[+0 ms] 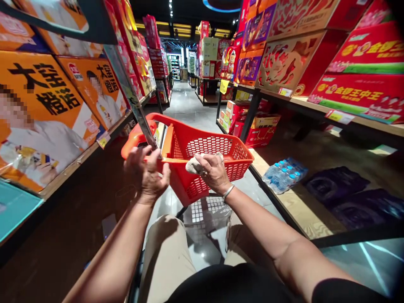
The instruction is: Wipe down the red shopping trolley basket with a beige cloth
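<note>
In front of me is a red plastic shopping cart [210, 145] with a perforated basket. My right hand [216, 172], a bracelet on its wrist, pinches a crumpled greyish-white cloth [193, 166] at the cart's near rim. Left of it, my left hand [148, 174] is raised with fingers apart and partly blurred, close to the cart's handle end. A narrow metal pole [134, 101] slants down from the upper left to just behind those fingers. Whether they touch the pole or the cart, I cannot tell.
Orange drink cartons [41, 113] line the left shelf. Red gift boxes [360, 94] fill the right shelf, above a pack of bottled water [284, 174] on the low board. Between the shelves, a shiny grey aisle floor [184, 99] runs ahead.
</note>
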`<state>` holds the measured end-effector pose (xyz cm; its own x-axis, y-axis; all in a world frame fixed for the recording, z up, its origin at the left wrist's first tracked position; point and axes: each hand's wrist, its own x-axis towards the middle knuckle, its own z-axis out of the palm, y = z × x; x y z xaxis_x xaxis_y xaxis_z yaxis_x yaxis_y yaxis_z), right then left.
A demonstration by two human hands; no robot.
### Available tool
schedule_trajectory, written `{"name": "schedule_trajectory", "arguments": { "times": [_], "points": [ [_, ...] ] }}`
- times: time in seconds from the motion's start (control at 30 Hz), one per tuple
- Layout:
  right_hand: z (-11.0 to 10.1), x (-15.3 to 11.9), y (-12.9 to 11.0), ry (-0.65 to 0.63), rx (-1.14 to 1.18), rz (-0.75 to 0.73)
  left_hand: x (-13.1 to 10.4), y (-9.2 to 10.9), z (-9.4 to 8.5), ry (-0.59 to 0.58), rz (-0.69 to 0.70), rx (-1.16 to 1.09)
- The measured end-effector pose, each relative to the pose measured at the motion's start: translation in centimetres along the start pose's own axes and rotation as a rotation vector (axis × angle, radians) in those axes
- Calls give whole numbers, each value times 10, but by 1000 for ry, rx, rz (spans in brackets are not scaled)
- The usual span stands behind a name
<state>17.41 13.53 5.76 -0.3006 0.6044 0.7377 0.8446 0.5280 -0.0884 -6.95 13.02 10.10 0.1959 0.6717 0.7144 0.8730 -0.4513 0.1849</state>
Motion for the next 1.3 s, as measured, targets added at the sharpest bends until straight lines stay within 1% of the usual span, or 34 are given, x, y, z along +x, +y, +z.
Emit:
{"name": "schedule_trajectory", "arguments": {
  "times": [0.03, 0.07, 0.13, 0.2, 0.23, 0.3, 0.4, 0.47, 0.53, 0.57, 0.63, 0.7, 0.77, 0.8, 0.87, 0.93, 0.97, 1.07, 1.13, 1.17, 1.23, 1.3],
  "points": [
    [-1, 3, 0, -7, 0, 17, 2, 9, 5, 40, 23, 12],
    [0, 4, 0, -23, 1, 31, 5, 17, 10, 46, 78, 24],
    [4, 3, 4, -78, 9, 48, 11, 28, 21, -56, 196, 59],
    [6, -3, 17, -129, 14, 85, 18, 30, 29, -180, 252, 126],
    [5, -8, 27, -147, 10, 120, 20, 29, 31, -221, 251, 164],
    [-1, -21, 57, -166, -14, 213, 23, 23, 33, -258, 237, 218],
    [-20, -45, 109, -149, -61, 372, 22, 17, 32, -249, 242, 242],
    [-30, -59, 136, -89, -93, 504, 22, 16, 31, -242, 256, 239],
    [-32, -68, 147, 6, -106, 624, 21, 17, 32, -241, 257, 241],
    [-29, -70, 145, 56, -99, 665, 21, 18, 33, -241, 254, 246],
    [-16, -68, 128, 132, -52, 677, 22, 19, 35, -249, 254, 272],
    [5, -62, 98, 155, 25, 589, 22, 20, 37, -260, 259, 297],
    [29, -56, 63, 128, 104, 433, 21, 20, 38, -270, 264, 312],
    [41, -55, 47, 87, 136, 352, 20, 20, 38, -272, 266, 317],
    [63, -58, 18, -62, 161, 200, 19, 19, 36, -273, 271, 326],
    [83, -69, -2, -231, 153, 96, 17, 17, 34, -270, 274, 337],
    [91, -76, -8, -294, 144, 66, 16, 17, 33, -269, 275, 344],
    [108, -97, -16, -390, 128, 36, 15, 12, 32, -254, 277, 356],
    [110, -107, -14, -442, 116, 24, 15, 9, 32, -239, 282, 358],
    [108, -109, -11, -465, 109, 22, 15, 7, 33, -233, 283, 359],
    [96, -106, -5, -488, 92, 32, 16, 4, 34, -226, 278, 361],
    [78, -95, 4, -431, 70, 64, 16, 2, 36, -222, 264, 354]
  ]
}}
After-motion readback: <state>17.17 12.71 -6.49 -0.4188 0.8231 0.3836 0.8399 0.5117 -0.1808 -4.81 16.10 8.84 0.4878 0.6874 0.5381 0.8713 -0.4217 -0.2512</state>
